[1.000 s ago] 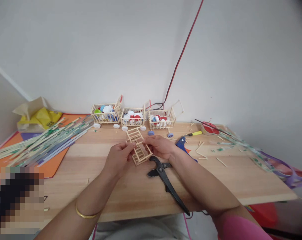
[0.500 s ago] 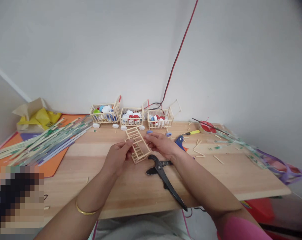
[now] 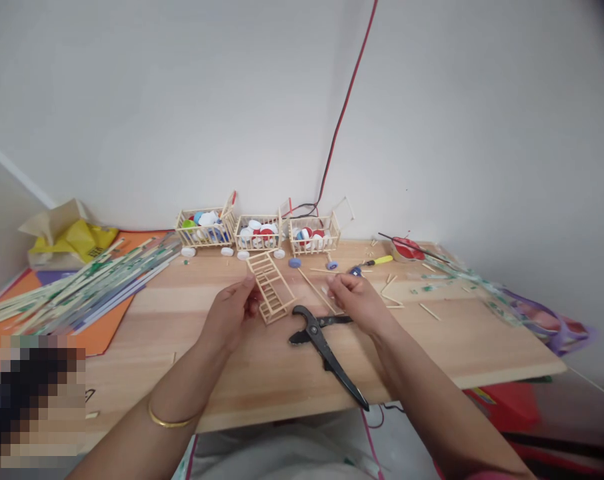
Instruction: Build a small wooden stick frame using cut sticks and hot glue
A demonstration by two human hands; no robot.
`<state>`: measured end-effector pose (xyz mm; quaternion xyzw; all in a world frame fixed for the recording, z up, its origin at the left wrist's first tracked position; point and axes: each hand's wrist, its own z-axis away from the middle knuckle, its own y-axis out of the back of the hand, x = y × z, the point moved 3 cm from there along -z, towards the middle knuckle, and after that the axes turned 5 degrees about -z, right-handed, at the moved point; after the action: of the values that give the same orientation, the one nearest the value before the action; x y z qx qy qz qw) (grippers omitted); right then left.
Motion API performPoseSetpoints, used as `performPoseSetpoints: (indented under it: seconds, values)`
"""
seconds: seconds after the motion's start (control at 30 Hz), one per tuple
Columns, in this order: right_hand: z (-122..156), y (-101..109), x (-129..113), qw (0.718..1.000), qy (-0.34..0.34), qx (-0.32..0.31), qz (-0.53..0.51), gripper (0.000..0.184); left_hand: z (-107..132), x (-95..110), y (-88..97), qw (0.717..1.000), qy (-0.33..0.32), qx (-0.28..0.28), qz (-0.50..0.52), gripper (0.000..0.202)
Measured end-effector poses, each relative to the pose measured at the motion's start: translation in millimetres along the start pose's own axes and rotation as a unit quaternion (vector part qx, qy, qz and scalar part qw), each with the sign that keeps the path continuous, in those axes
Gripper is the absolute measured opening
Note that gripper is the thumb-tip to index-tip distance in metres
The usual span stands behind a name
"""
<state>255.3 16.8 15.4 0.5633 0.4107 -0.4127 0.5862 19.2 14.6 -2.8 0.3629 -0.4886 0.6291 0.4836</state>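
My left hand [image 3: 231, 312] grips the left side of a small wooden stick frame [image 3: 271, 288], a ladder-like lattice tilted up off the wooden table [image 3: 262, 373]. My right hand [image 3: 358, 298] is to the right of the frame and apart from it, fingers curled, with a thin wooden stick [image 3: 316, 289] running from it toward the upper left. Whether the fingers pinch that stick I cannot tell for sure. Black pliers [image 3: 322, 347] lie on the table between and below my hands.
Three stick baskets [image 3: 259, 231] filled with coloured bottle caps stand along the wall. A heap of long sticks [image 3: 82, 283] lies left on orange paper. A blue glue gun [image 3: 356, 271], a yellow-handled tool [image 3: 382, 261], a red dish [image 3: 406, 249] and loose stick bits lie right.
My right hand has let go of the frame and moved right, where a thin stick now shows by its fingers. My left hand still holds the frame. The camera has shifted slightly.
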Motion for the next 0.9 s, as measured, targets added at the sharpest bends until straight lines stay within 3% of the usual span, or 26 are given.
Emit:
performPoseSetpoints:
  seconds: [0.13, 0.3, 0.5, 0.7, 0.83, 0.9]
  values:
    - [22, 31, 18, 0.997, 0.017, 0.072, -0.011, 0.045, -3, -4, -0.1, 1.000, -0.010, -0.013, 0.021, 0.040]
    - [52, 65, 21, 0.985, 0.043, 0.160, 0.039, 0.040, -7, -5, -2.6, 0.998, -0.001, -0.040, 0.057, 0.034]
    - [68, 94, 27, 0.970, 0.075, 0.165, 0.163, 0.034, -7, 10, -8.7, 0.995, 0.086, -0.038, 0.012, 0.022]
    - [54, 89, 32, 0.958, 0.087, 0.109, 0.252, 0.024, -8, 14, -15.4, 0.994, 0.108, 0.002, 0.005, 0.012]
    - [30, 81, 39, 0.946, 0.048, 0.088, 0.309, 0.019, -11, 11, -16.8, 0.995, 0.093, 0.006, 0.026, 0.012]
    - [19, 79, 47, 0.944, 0.024, 0.083, 0.319, 0.026, -13, 9, -16.3, 0.995, 0.089, 0.005, 0.040, 0.012]
